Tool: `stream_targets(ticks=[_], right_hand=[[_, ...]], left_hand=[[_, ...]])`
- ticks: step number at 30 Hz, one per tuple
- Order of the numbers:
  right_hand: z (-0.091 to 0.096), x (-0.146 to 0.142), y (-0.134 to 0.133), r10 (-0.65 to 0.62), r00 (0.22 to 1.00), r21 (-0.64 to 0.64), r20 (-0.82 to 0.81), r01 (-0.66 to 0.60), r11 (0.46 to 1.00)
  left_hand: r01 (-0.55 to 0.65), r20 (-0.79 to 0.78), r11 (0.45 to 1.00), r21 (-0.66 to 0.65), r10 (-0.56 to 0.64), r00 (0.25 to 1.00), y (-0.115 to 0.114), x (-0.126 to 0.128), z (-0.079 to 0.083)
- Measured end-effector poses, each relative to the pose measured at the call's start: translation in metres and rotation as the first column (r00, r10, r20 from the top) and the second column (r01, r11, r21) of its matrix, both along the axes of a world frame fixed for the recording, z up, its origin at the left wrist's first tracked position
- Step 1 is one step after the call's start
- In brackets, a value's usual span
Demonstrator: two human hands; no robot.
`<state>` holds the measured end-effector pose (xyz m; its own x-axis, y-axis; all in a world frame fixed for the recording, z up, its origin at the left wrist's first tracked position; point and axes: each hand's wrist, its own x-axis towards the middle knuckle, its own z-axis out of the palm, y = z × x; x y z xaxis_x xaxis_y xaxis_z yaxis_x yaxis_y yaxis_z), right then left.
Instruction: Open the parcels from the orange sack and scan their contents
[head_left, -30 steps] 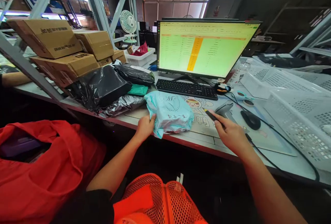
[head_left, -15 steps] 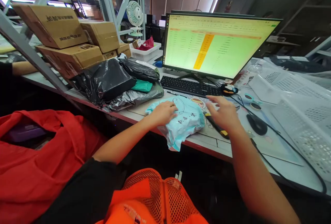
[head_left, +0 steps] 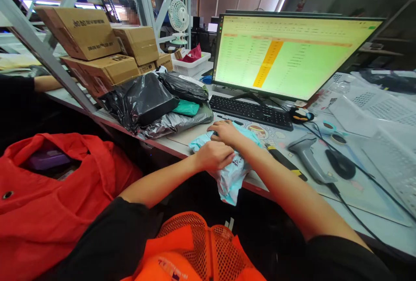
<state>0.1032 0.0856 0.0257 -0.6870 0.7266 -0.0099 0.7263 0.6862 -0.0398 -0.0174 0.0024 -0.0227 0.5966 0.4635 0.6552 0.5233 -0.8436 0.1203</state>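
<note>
Light-blue mailer (head_left: 231,176) at the front edge of the desk (head_left: 183,137), hemmed in. Left: heap of black and grey poly bags (head_left: 152,103) near, narrow bare strip between. Behind: keyboard (head_left: 251,112) just beyond, monitor (head_left: 289,56) over it. Right: black-and-yellow hand tool (head_left: 286,163), barcode scanner (head_left: 305,156), mouse (head_left: 340,164), cables trailing forward. Below the edge: red bag (head_left: 48,198) left, orange mesh basket (head_left: 201,250) centre; dark gap between them

Warehouse packing station: steel racking (head_left: 48,56), cardboard boxes (head_left: 97,47), bagged parcels (head_left: 146,103), monitor (head_left: 289,56).
</note>
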Motion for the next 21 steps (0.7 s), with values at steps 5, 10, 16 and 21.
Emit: stream_targets(ticks=[5, 10, 16, 21], right_hand=[[0.001, -0.011, 0.011, -0.079, 0.996, 0.028, 0.031, 0.078, 0.997], [-0.009, -0.016, 0.027, -0.15, 0.988, 0.023, 0.022, 0.15, 0.988], [-0.006, -0.014, 0.013, -0.139, 0.99, 0.033, -0.004, 0.139, 0.99], [0.018, 0.003, -0.051, 0.014, 0.987, 0.267, -0.162, 0.03, 0.963]], left_hand=[[-0.197, 0.109, 0.951, -0.239, 0.227, 0.968, -0.064, 0.004, -0.003], [-0.138, 0.353, 0.773, -0.62, 0.432, 0.83, -0.119, -0.005, -0.035], [0.061, 0.513, 0.578, -0.814, 0.665, 0.542, -0.106, -0.013, -0.067], [0.105, 0.562, 0.614, -0.782, 0.623, 0.544, -0.095, -0.029, -0.058]])
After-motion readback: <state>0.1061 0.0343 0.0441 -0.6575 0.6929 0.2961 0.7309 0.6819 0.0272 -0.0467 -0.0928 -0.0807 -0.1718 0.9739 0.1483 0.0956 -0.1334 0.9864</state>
